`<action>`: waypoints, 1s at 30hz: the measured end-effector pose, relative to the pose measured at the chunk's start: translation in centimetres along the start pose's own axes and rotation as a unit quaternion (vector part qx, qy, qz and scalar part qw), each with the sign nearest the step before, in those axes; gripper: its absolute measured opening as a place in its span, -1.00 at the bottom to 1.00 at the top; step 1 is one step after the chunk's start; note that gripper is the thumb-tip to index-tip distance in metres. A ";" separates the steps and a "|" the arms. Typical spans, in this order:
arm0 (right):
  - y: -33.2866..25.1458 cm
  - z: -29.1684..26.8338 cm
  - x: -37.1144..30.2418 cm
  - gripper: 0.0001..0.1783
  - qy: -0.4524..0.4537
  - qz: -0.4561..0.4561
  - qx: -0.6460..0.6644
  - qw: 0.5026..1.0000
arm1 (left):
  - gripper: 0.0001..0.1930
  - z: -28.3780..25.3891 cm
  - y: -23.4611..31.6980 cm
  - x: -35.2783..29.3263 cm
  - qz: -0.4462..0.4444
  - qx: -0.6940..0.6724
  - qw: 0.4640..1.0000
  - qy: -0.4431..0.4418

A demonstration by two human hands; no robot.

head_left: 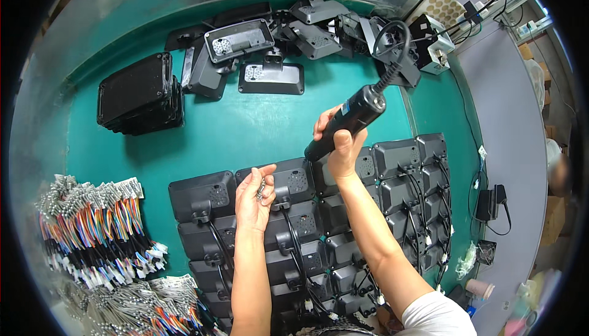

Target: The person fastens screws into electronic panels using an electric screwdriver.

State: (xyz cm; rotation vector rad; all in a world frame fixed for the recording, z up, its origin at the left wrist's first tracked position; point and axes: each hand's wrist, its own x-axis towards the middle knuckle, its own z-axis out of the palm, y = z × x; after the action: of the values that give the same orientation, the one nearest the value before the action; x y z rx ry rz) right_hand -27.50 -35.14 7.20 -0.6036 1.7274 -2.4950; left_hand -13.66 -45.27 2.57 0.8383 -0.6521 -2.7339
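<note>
My right hand (345, 159) grips a black electric screwdriver (354, 115), a corded cylinder whose coiled cable (397, 66) runs off its far end. Its near end points down and left over the rows of black plastic housings (197, 198). In the curled fingers of my left hand (249, 208) sit several small metal screws (261, 190). That hand hovers above the far row, close to a housing with a perforated speaker patch (297, 180). Black cables (294, 238) trail from many of the housings. My forearms cover part of the rows.
At the far left of the green mat (245, 121) stands a stack of black panels (135, 93). Loose housings (239, 40) lie heaped along the back. Bundles of coloured wire harnesses (92, 231) fill the near left. A black power adapter (489, 205) lies on the right ledge.
</note>
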 end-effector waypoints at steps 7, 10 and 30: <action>0.5 0.3 -1.4 -0.33 -0.008 -0.027 0.054 0.998 | -0.62 -0.2 0.5 -0.2 -0.016 -0.007 1.000 0.001; 0.6 -0.1 -1.2 -0.35 -0.011 -0.048 0.092 0.995 | -0.68 -0.2 0.2 0.0 -0.007 0.001 1.000 -0.017; -9.3 0.5 -3.0 -0.33 0.073 -0.061 0.243 0.965 | -0.89 3.2 -1.3 -5.3 -0.050 0.011 0.994 -0.096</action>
State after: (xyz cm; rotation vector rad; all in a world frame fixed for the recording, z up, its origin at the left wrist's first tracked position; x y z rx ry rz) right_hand -22.88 -31.33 14.96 -0.5018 1.0581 -2.9559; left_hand -11.21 -41.29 6.90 0.6329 -0.6944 -2.9285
